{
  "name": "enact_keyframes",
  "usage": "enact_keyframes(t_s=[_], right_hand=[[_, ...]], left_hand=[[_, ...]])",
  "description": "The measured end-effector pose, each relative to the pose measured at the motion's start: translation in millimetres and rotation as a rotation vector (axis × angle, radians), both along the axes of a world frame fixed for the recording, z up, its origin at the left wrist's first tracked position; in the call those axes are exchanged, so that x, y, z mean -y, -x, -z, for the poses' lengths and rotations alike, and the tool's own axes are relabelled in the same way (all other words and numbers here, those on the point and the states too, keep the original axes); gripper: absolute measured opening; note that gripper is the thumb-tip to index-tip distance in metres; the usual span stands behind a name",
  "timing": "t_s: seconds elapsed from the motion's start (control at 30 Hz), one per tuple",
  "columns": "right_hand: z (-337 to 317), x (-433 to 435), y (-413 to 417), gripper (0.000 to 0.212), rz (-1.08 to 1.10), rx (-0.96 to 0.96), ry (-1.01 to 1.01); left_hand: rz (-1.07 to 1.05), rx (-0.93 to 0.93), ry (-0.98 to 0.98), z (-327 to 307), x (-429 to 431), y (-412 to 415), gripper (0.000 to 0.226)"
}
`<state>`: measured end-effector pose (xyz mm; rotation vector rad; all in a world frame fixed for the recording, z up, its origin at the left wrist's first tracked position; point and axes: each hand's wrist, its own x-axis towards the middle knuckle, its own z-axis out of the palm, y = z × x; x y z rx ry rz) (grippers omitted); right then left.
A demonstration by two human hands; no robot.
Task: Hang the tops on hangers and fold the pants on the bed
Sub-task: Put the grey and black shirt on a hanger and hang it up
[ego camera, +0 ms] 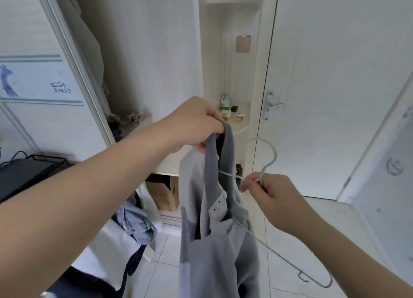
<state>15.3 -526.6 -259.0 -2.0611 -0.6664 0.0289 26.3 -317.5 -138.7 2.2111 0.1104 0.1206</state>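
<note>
Grey two-tone top, some kind of button-up henley by the look of the placket, is being held up in mid-air over the pale tiled floor, right in front of a rounded corner shelf. It's gripped at the collar by the left grip, fingers curled tight round a bunched bit of the neckline, so the rest of it hangs straight down out of the bottom of the view. A thin, light grey wire hanger is pinched by the right grip just under the hook, thumb and fingertips pressed onto the twisted neck of the wire. One arm of the hanger is poked into the neck opening of the top and is hidden by the fabric; the other arm is left sticking out down and to the right, clear of the cloth, with its little notch hook visible near the end. The hook itself is pointed up towards a white door with a metal lever handle. A few small boxes are sat on the shelf, too blurry to be read. Lower left, a crumpled denim garment is draped over the edge of something white, and a cardboard box is tucked under the shelf unit.
</note>
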Motion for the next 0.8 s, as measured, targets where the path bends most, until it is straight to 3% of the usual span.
enact_keyframes(t_s=[0.23,0.27,0.37,0.43,0.5,0.6,0.7,0.8], right_hand=[[13,5,6,0.036,0.041,-0.075,-0.424],[13,8,6,0.038,0.03,-0.077,-0.44],[13,18,8,0.036,-0.006,-0.069,-0.475],[9,23,6,0.038,-0.014,-0.067,-0.502],[6,25,2,0.043,-0.026,-0.045,-0.501],[5,23,-5,0.038,-0.023,-0.063,-0.563],[5,18,-9,0.038,-0.073,-0.031,-0.531],[4,14,-10,0.043,-0.096,0.005,-0.455]], left_hand=[[0.252,-0.11,-0.072,30,37,31,0.013],[0.274,-0.019,-0.181,30,32,33,0.015],[0.319,0.347,-0.766,28,11,34,0.035],[0.423,0.294,-0.919,32,3,37,0.043],[0.426,0.274,-0.955,45,2,40,0.05],[0.342,0.386,-0.96,65,7,45,0.058],[0.339,0.494,-0.903,81,18,53,0.049],[0.305,0.426,-0.87,92,29,55,0.05]])
